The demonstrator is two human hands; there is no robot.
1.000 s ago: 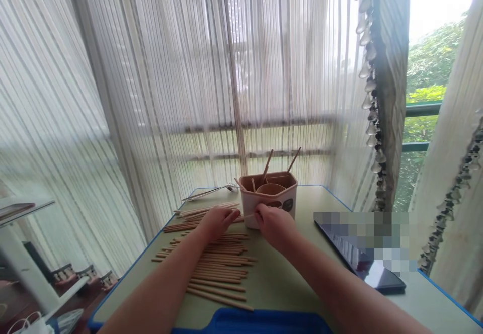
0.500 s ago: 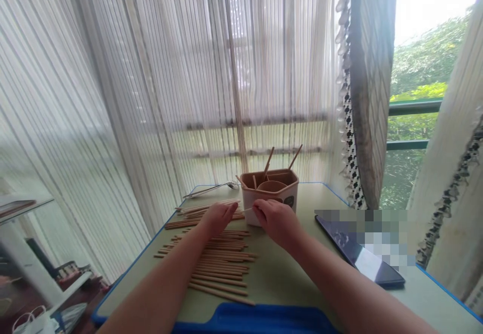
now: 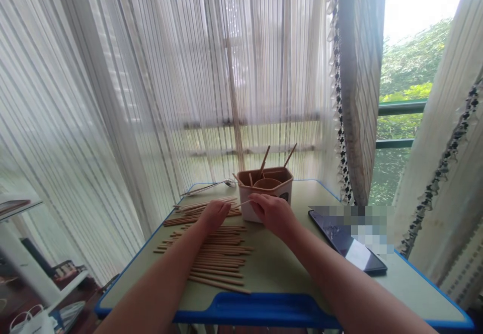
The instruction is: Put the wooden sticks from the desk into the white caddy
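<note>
Several wooden chopsticks [image 3: 217,261] lie in rows on the green table [image 3: 287,273]. My left hand [image 3: 214,215] rests over the far chopsticks, fingers curled on one. My right hand [image 3: 272,214] pinches a single chopstick [image 3: 241,204] just in front of a pink holder [image 3: 264,193]. The holder stands near the table's far edge with a few chopsticks upright in it.
A metal spoon [image 3: 211,186] lies at the far left by the sheer curtain [image 3: 169,82]. A dark phone [image 3: 349,247] lies on the right side of the table. The table has a blue rim [image 3: 249,309] at the front edge.
The view has shifted so more of the table's front edge shows. Both hands stay by the holder; my right hand has lifted the chopstick slightly.
</note>
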